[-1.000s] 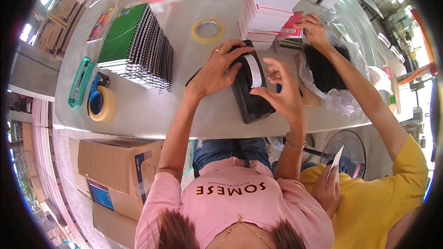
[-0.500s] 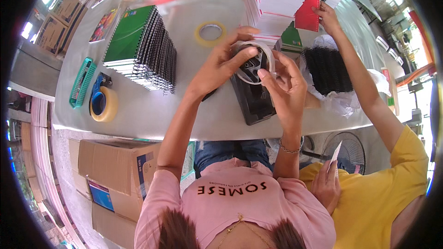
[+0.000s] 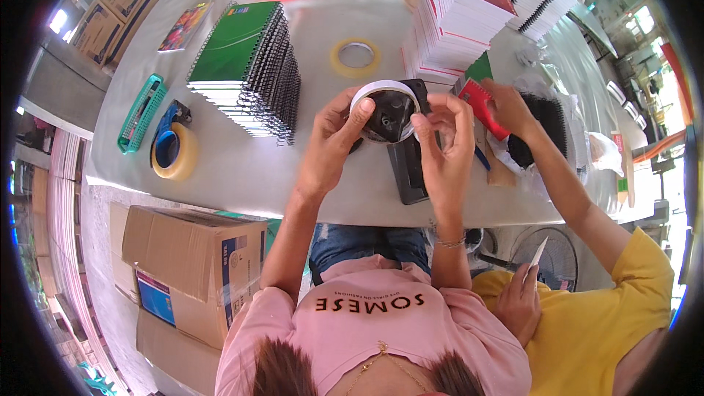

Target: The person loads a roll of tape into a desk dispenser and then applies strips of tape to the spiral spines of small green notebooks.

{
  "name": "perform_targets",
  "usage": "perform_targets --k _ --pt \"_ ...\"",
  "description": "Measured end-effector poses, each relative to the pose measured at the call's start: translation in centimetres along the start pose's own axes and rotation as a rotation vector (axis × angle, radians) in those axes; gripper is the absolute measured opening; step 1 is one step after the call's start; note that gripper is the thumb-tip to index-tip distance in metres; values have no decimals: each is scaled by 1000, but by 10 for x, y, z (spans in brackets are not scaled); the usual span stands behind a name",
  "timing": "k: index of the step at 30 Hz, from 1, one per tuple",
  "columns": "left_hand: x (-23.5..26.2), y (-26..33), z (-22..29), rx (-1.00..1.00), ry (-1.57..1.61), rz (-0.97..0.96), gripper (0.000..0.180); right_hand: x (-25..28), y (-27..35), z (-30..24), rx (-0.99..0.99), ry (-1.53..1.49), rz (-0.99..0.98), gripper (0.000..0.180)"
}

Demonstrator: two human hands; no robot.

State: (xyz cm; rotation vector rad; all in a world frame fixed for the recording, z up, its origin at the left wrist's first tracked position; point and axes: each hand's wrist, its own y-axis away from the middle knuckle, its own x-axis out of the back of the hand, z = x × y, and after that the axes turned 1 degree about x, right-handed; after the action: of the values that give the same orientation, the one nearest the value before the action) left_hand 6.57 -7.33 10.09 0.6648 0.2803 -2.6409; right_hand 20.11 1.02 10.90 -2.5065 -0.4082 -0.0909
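In front of me, a roll of tape [image 3: 384, 85] with a pale ring-like rim is held up between my two hands. My left hand [image 3: 334, 139] grips its left side, thumb over the rim. On the right side, my right hand [image 3: 449, 143] pinches the rim between thumb and fingers. A black desktop tape dispenser [image 3: 407, 176] stands on the table just beneath, partly hidden by the roll and my right hand; its dark top shows through the roll's opening. Farther back lies another roll of yellowish tape [image 3: 355, 57], flat on the table.
At left are stacked green spiral notebooks [image 3: 238, 40], a blue tape gun [image 3: 174, 150] and a teal basket [image 3: 141, 114]. A tall notebook stack [image 3: 455, 29] stands far right. Beside me, a co-worker's hand [image 3: 511, 110] holds a red cover [image 3: 480, 106] near black binding coils [image 3: 543, 128].
The tape roll has tilted and moved slightly left and down, with both hands still on it. The co-worker's hand has brought the red cover nearer, down toward the table.
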Motion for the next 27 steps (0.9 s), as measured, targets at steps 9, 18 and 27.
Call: perform_targets --k 9,18,27 --pt "-15 15 -14 -138 65 198 31 -17 21 -12 -6 178 -25 33" --pt "-19 23 -9 -104 47 214 30 -25 26 -9 25 166 -121 65" --pt "-4 -36 3 -360 -361 285 35 -4 16 11 -288 -343 -77 37"
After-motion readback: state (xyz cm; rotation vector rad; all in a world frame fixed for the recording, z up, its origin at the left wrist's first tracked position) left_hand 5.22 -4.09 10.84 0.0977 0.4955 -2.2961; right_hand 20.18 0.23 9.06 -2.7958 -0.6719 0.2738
